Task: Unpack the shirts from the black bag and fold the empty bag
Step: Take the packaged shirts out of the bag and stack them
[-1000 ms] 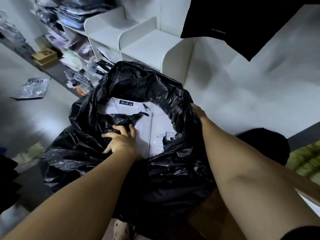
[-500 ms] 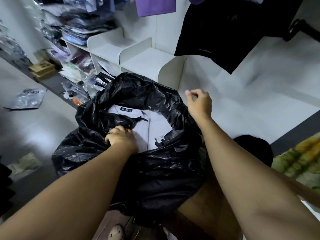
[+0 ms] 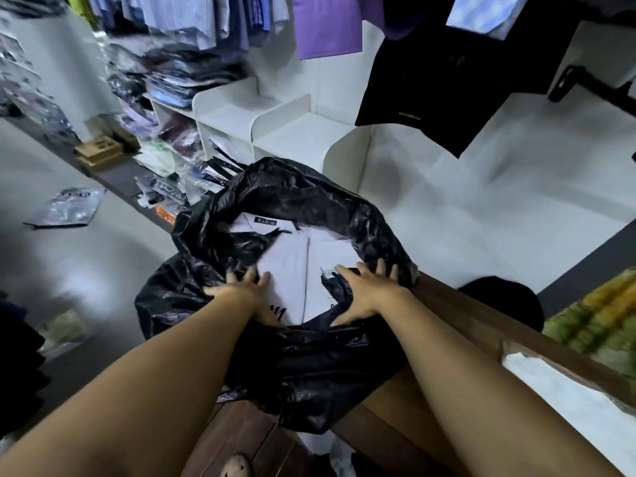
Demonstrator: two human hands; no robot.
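**Hands flat in the black bag [image 3: 309, 366], white shirts [image 3: 289, 259] yet to be lifted**

Left hand [image 3: 241, 290] lies at the left side of the bag's mouth. Its fingers are spread and nearly straight, pressing the crumpled plastic outward, and its thumb side rests on the top packaged shirt; it grips nothing. The folded white shirts fill the opening between the hands, with a dark collar label [image 3: 265, 221] at the far end. Right hand [image 3: 366, 292] is likewise splayed, palm on the pack's near right corner and fingertips over the bag's right rim, holding nothing that shows. The bag sags against a wooden counter [image 3: 475, 325] on the right.

The step in hand appears to be widening the mouth to get at the stack. It goes best if the plastic is pushed down and away on both sides until the pack's long edges are bare. Fingers can then slide beneath those edges and lift both sides together, level. The wrapping looks slippery, so a one-corner pinch would likely let the stack fan out. The loose flap across the near right corner should be cleared first.
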